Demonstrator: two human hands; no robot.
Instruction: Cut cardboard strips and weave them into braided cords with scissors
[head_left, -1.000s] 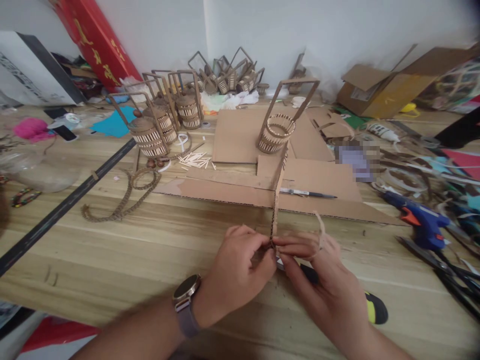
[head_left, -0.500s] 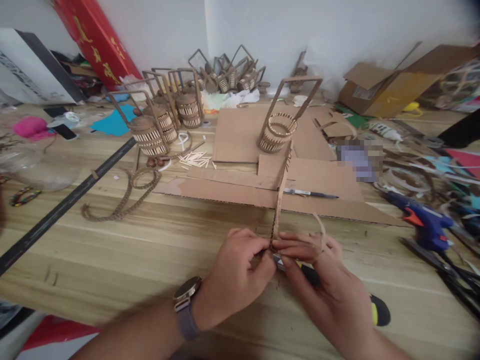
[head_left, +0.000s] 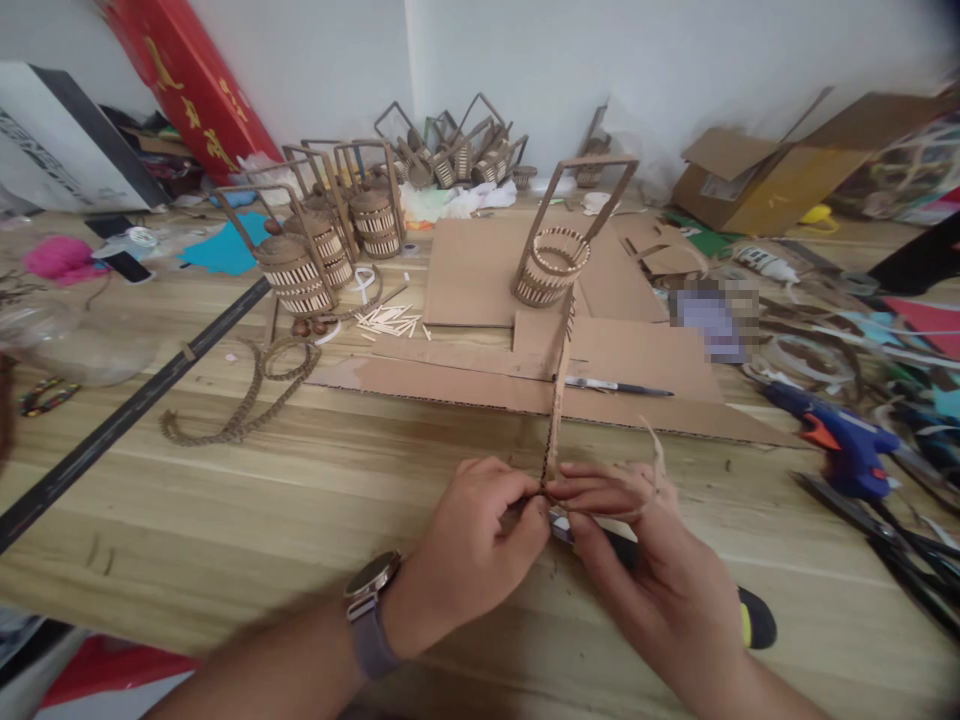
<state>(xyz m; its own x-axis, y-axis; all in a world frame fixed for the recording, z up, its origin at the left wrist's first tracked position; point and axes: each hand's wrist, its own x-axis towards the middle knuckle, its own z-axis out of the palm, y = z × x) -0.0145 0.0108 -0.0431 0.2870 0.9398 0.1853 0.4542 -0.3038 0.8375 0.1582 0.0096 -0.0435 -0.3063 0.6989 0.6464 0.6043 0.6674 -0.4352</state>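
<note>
My left hand (head_left: 480,535) is closed in a pinch on the near end of a narrow corrugated cardboard strip (head_left: 554,430). The strip runs away from me over the cardboard sheets, its ridged edge showing. Close against it, my right hand (head_left: 667,580) has its fingertips at the same end, closed on a thin peeled paper strip (head_left: 658,455) that curls up past the knuckles. Below the right palm is a utility knife (head_left: 759,618) with a black and yellow handle, mostly covered; whether the palm touches it I cannot tell.
Beyond the hands lie flat cardboard sheets (head_left: 465,385) with a pen (head_left: 619,386). A small handled basket (head_left: 553,268) stands on them. Lidded baskets (head_left: 296,275), loose sticks (head_left: 390,321) and a braided cord (head_left: 240,420) are leftward. At right are a glue gun (head_left: 844,435) and scissors (head_left: 885,540).
The right hand has shifted slightly, and the curled end of the paper strip has moved a little right and up. The left hand keeps its pinch on the cardboard strip.
</note>
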